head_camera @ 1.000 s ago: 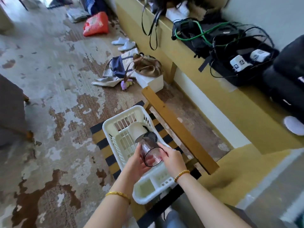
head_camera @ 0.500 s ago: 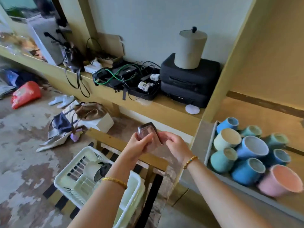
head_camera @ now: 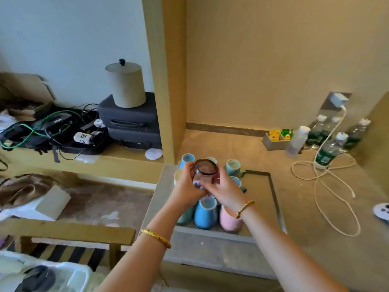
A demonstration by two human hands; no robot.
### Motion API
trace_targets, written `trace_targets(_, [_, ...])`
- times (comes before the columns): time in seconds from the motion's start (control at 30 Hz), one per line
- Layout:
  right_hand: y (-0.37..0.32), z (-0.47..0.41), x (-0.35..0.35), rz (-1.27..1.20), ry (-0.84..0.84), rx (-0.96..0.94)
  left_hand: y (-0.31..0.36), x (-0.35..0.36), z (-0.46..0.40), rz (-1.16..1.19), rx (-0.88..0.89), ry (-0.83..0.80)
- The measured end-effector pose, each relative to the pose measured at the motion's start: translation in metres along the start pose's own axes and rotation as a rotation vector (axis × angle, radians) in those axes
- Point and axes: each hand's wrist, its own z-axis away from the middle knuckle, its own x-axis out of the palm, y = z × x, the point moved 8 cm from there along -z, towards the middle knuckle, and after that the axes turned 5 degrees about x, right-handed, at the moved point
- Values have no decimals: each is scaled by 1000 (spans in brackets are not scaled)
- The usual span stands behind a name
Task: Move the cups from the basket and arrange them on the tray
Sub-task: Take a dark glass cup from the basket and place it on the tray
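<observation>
While a tinted glass cup (head_camera: 205,172) is held upright at the centre of the frame, it is gripped from both sides: the left hand (head_camera: 186,187) is curled round its left wall and the right hand (head_camera: 226,191) round its right wall and base, the fingers of both bent against the glass. The cup is carried in the air above the grey tray (head_camera: 261,199), directly over the back rows of ceramic cups (head_camera: 205,214) already standing there; whether it touches any of them cannot be told.

Half a second ago the same cup was held by both hands over the wooden bench, left of the tray, and lay tilted; now it has been brought over the tray and turned mouth-up. The white basket (head_camera: 69,272), then beneath the forearms, is now seen only at the lower left corner, with a dark cup (head_camera: 39,278) blurred inside it.

On the tray, the cups are crowded into its left half, against the left rim and the yellow pillar (head_camera: 166,81). The right half of the tray floor is left bare up to its dark right rim. Beyond that rim, a white cable (head_camera: 328,186) is looped on the counter, and bottles (head_camera: 328,148) are stood at the upper right.
</observation>
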Motion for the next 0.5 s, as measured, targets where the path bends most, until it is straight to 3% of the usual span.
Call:
trace_targets(0.23, [49,-8,-105,47,208,101,27,103,-45,-185,140,-194])
trace_targets(0.4, [93,-23,-151,-88,331,190,25,155,-80,-210,172,-522])
trace_targets(0.5, [116,-33,-166,-184,374,234,18,176,-105,-434,220,-663])
